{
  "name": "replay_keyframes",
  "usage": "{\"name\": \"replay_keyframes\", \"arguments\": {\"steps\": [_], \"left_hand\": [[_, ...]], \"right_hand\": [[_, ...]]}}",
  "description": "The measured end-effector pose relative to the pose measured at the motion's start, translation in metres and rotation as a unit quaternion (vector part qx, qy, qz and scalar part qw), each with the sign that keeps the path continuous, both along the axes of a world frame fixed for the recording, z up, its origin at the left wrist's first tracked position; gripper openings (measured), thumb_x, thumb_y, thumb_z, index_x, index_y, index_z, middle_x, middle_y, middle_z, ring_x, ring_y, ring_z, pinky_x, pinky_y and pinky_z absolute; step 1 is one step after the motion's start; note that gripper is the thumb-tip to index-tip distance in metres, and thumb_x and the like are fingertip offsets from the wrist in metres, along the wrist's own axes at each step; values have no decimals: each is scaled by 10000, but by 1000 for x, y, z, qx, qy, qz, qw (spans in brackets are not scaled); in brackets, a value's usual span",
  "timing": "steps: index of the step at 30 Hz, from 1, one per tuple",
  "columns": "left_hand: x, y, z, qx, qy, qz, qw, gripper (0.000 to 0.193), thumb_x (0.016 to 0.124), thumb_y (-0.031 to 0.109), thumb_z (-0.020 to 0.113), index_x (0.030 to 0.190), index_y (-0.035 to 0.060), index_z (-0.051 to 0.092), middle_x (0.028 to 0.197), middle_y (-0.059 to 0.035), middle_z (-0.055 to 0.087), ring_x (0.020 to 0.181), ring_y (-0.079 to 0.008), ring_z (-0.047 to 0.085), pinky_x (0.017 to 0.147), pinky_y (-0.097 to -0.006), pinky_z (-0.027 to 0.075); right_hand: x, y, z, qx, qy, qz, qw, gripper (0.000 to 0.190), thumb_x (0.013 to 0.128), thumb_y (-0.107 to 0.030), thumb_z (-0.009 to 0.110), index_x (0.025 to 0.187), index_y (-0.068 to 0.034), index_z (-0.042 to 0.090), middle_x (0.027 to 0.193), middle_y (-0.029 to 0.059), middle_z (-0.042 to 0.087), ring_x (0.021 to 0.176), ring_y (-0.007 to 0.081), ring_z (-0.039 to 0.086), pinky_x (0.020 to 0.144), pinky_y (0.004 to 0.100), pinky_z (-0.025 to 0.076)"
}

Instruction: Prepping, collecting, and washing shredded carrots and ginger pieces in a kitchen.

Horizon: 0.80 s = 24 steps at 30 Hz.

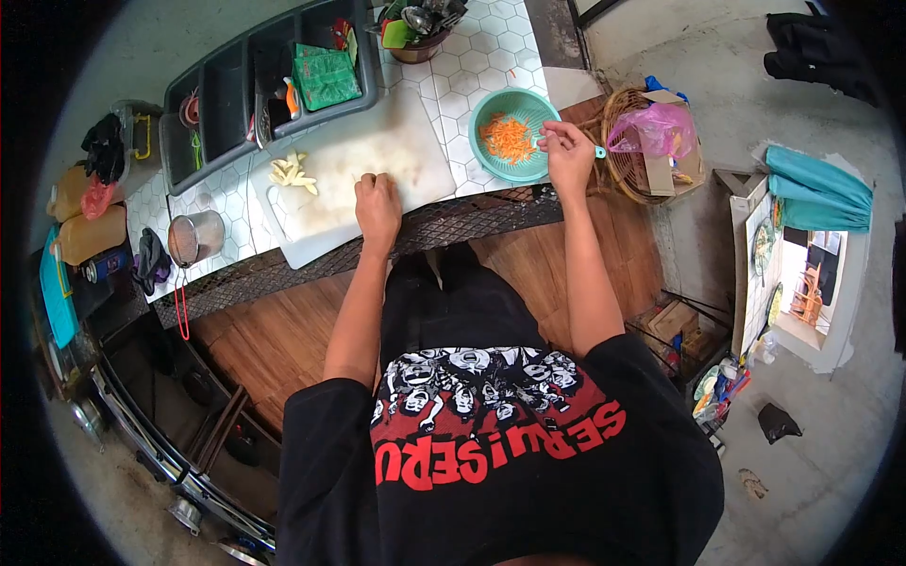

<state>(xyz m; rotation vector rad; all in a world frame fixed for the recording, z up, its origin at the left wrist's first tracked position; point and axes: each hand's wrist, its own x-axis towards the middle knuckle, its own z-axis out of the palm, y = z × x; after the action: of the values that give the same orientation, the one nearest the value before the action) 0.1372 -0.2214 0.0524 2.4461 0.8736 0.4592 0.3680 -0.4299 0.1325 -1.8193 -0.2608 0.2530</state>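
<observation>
My left hand (378,212) rests with curled fingers on the near part of a white cutting board (340,205); whether anything lies under the fingers is hidden. Pale yellowish cut strips (291,172) form a small pile on the board, left of that hand. Over the right rim of a turquoise plastic colander (514,173) is my right hand (566,152), its fingers bent near the colander's handle; I cannot tell whether they hold anything. Orange shreds, probably carrot (507,139), lie inside the colander.
A grey divided tray (226,92) with a green packet (327,76) stands behind the board. Beyond the board's far right corner is a bowl of utensils (417,53). A wire strainer with a red handle (184,240) lies left; a wicker basket (623,184) stands right of the colander.
</observation>
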Motion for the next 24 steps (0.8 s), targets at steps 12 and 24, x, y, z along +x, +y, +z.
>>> {"name": "replay_keyframes", "arguments": {"steps": [12,24], "left_hand": [[2,6,-12,21,19,-19,999,139,765,7,658,900,-6,626,872,-174,572,850,-362,568,761,-441,485],[16,5,-2,-134,-129,102,977,209,745,15,675,952,-4,654,767,-92,623,686,-186,605,660,-310,510]], "right_hand": [[-32,-12,-7,49,34,-12,998,130,923,31,567,1013,72,652,830,92,692,701,112,656,636,234,529],[-94,-20,-29,94,213,38,972,134,932,13,560,1028,52,645,853,105,690,687,122,642,618,233,509]]}}
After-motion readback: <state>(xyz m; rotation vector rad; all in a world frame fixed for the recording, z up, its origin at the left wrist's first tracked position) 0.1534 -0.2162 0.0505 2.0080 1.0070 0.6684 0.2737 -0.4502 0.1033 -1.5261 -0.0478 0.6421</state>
